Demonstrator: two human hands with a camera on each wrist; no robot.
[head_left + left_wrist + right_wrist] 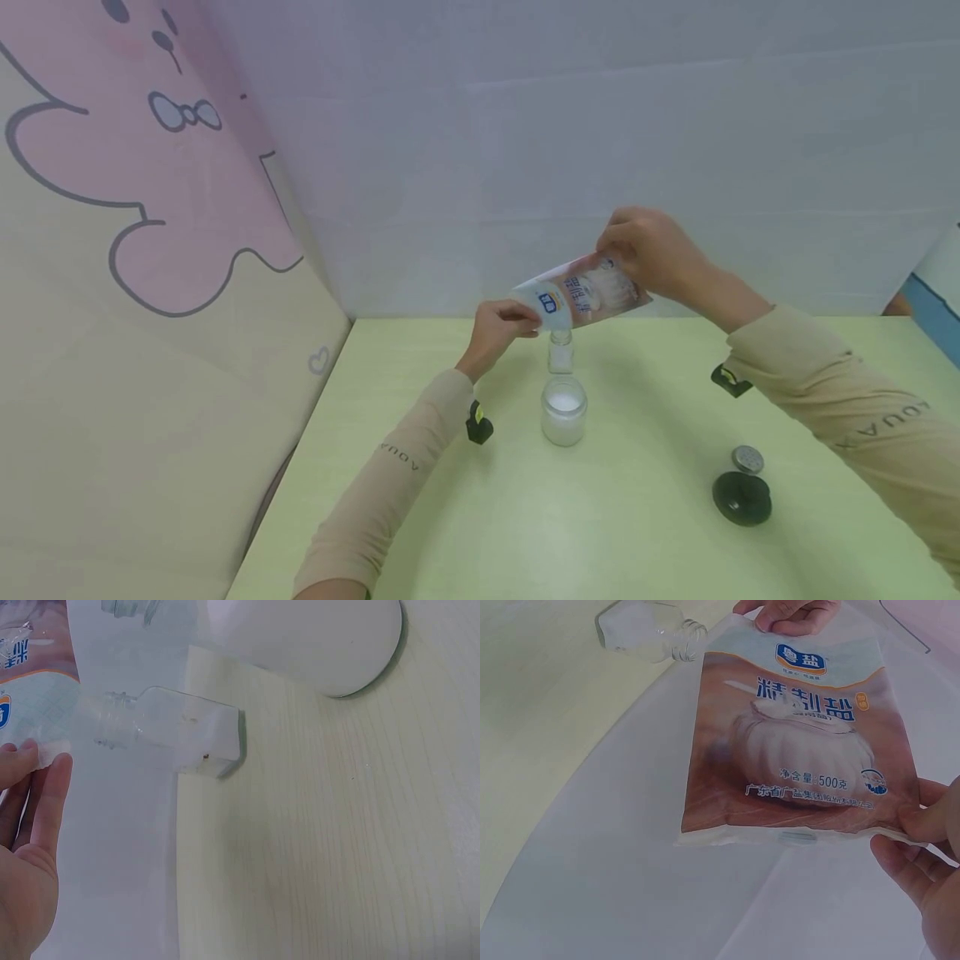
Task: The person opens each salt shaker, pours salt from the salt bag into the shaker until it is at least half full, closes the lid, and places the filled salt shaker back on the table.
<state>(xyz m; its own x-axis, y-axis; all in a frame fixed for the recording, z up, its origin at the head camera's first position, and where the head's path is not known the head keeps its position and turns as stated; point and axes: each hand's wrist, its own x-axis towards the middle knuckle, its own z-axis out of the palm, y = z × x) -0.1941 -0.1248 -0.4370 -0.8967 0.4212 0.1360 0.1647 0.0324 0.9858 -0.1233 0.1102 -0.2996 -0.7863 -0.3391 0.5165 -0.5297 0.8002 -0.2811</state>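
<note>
Both hands hold a salt bag (592, 292), brown and pale blue, tilted above the back of the table. My left hand (498, 329) pinches its pale blue end between thumb and fingers. At the opposite brown end, my right hand (652, 250) grips a corner, raised higher than the left. Just below the pale blue end stands a small square clear bottle (560, 354), uncapped; how much it holds is hard to tell. Whether bag and bottle neck touch, I cannot tell. In front of it stands a round glass jar (564, 412), open, with white contents.
A silver perforated cap (747, 459) and a round black lid (742, 498) lie at the right of the table (600, 517). Small black-and-yellow objects sit beside the left forearm (479, 423) and the right sleeve (730, 381). A pale wall sheet (450, 167) hangs behind.
</note>
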